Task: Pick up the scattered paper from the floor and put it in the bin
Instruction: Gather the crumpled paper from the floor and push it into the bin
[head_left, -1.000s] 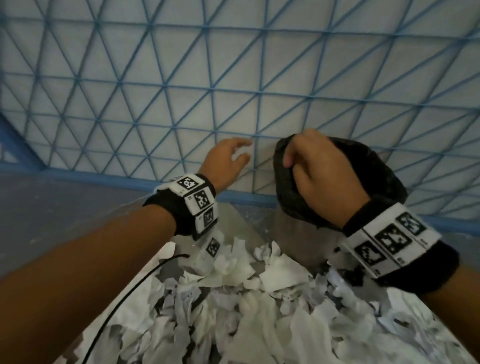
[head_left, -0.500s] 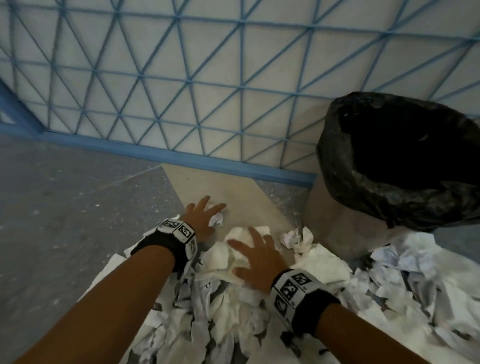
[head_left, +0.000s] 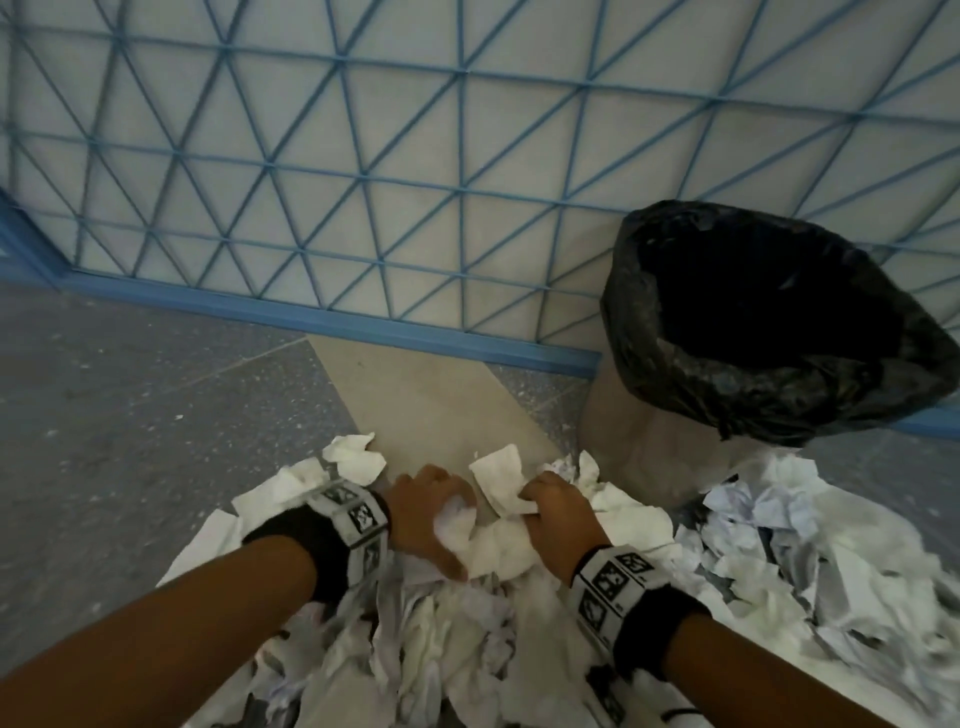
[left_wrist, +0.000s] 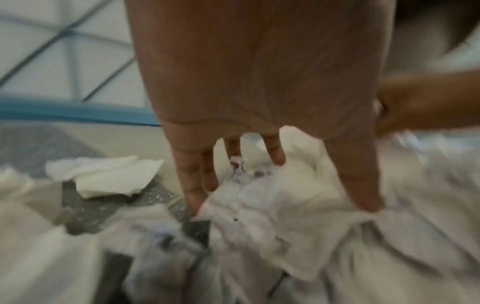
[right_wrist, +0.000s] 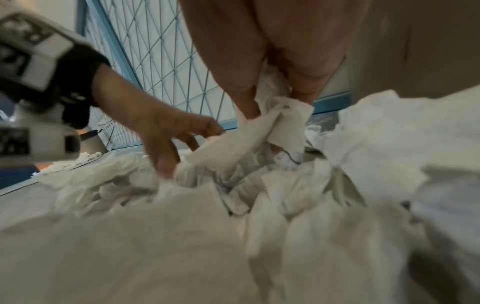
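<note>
A heap of torn and crumpled white paper (head_left: 467, 649) covers the floor in front of me. My left hand (head_left: 431, 519) is down in the heap's far edge, fingers curled into a wad of paper (left_wrist: 259, 205). Close beside it, my right hand (head_left: 556, 512) grips a white scrap (right_wrist: 283, 121) between curled fingers and thumb. The bin (head_left: 649, 431), lined with a black bag (head_left: 691, 374), stands upright to the right, against the wall, with its dark mouth open. More paper (head_left: 810, 545) lies at its foot.
A pale wall with a blue triangular grid (head_left: 467, 182) and a blue skirting (head_left: 363, 327) runs behind the heap. Grey speckled floor (head_left: 130, 415) lies to the left, with a beige tile strip (head_left: 431, 400) ahead. One loose scrap (head_left: 353, 457) sits beyond my left wrist.
A second ago my right hand held the bag's rim by the wall. Both hands then dropped flat onto the heap. Now their fingers have curled closed around paper.
</note>
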